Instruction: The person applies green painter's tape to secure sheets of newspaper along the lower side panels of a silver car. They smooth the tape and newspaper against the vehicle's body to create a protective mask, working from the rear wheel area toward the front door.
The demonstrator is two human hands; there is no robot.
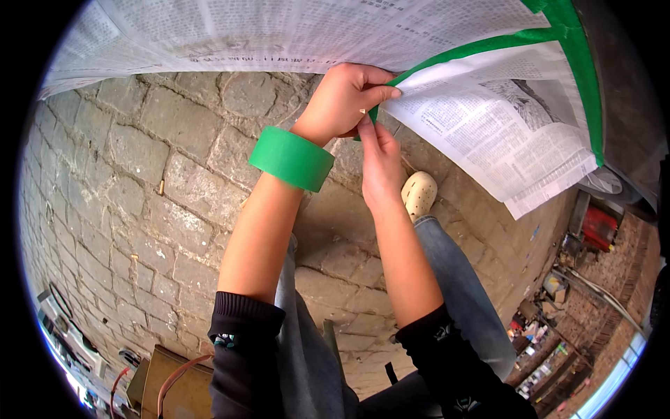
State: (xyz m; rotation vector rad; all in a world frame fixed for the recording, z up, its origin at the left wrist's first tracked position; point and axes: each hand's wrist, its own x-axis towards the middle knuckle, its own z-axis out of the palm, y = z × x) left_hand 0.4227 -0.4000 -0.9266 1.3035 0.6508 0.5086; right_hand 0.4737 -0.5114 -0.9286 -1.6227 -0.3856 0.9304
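Note:
My left hand pinches a strip of green masking tape near the inner corner of a newspaper sheet. Just below it, the fingertips of my right hand grip the same strip's lower end, partly hidden by the fingers. A roll of green tape hangs around my left wrist like a bracelet. The strip runs up along the sheet's upper edge and meets a wider green tape border at the right. Another newspaper spreads across the top, and the near sheet's lower edge hangs loose.
Stone paving lies below, with small cigarette butts on it. My cream clog stands beneath my right hand. At lower left is a tan box with a reddish hose. A red object and clutter sit at right by a brick wall.

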